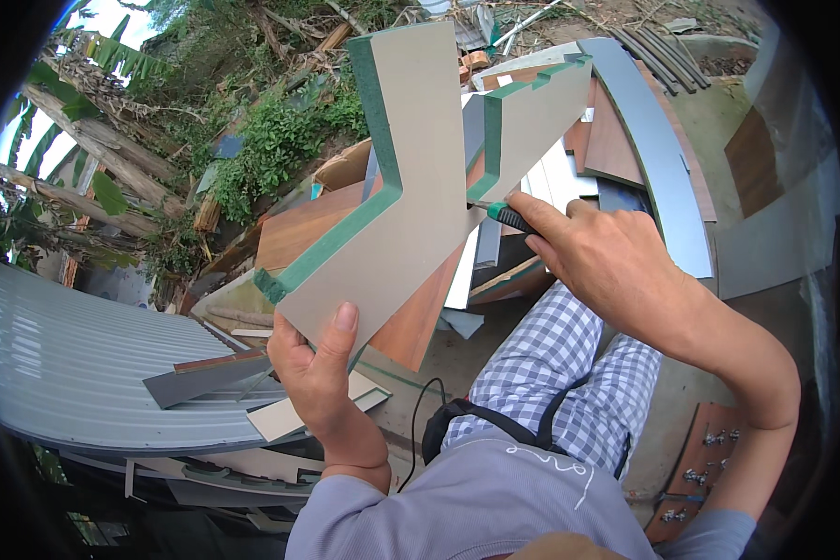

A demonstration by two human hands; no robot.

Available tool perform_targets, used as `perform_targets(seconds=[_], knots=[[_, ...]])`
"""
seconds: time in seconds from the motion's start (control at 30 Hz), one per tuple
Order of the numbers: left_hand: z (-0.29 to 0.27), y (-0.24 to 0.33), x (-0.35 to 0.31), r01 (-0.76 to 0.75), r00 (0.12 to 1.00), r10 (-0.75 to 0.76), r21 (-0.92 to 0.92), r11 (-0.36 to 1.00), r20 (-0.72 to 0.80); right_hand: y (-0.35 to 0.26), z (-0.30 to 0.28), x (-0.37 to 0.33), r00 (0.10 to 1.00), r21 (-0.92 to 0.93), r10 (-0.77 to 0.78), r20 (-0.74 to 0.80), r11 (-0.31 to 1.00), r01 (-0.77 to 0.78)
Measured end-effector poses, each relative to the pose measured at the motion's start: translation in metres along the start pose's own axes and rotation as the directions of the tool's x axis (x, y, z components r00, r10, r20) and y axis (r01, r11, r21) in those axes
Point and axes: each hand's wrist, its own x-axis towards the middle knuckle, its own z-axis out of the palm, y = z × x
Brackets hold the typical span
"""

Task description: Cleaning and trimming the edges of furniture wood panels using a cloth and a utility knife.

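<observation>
A large beige-faced board (420, 121) with zigzag cut sides and green edges is tilted up in front of me. My left hand (317, 369) grips its lower corner, thumb flat on the face and fingers behind. In my right hand (607, 257) is a slim hand tool (511, 217) with a black-and-green handle, its thin metal tip touching the board near a small dark notch. Whether that tip is a blade or a driver I cannot make out. My right fingers wrap round the handle.
Wood-grain offcuts (616, 140) and a long grey-blue panel (658, 159) are piled beyond the board. At left lies a corrugated grey sheet (93, 364) with strips on it. A brown panel with metal fittings (705, 457) lies at lower right. A black cable (415, 420) trails beside my leg.
</observation>
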Motion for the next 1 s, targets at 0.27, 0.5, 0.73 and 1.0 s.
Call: perform_targets(seconds=[0.27,0.5,0.73,1.0], knots=[[-0.001,-0.004,0.001,-0.010,1.000,0.010,-0.047,0.999,0.010,0.008,0.021,-0.001,0.996,-0.180,-0.005,-0.084,0.984,-0.010],[0.002,0.000,-0.001,-0.001,1.000,0.003,-0.072,0.997,0.031,0.007,0.022,-0.003,0.988,-0.166,-0.059,-0.140,0.985,0.036],[0.003,0.000,0.000,0.010,1.000,-0.008,-0.096,0.995,0.025,0.023,0.023,0.004,0.982,-0.365,-0.062,-0.181,0.931,-0.008],[0.000,0.000,0.001,0.006,1.000,-0.005,-0.052,0.999,0.020,0.045,-0.009,0.024,0.877,-0.607,-0.161,-0.452,0.776,-0.170]])
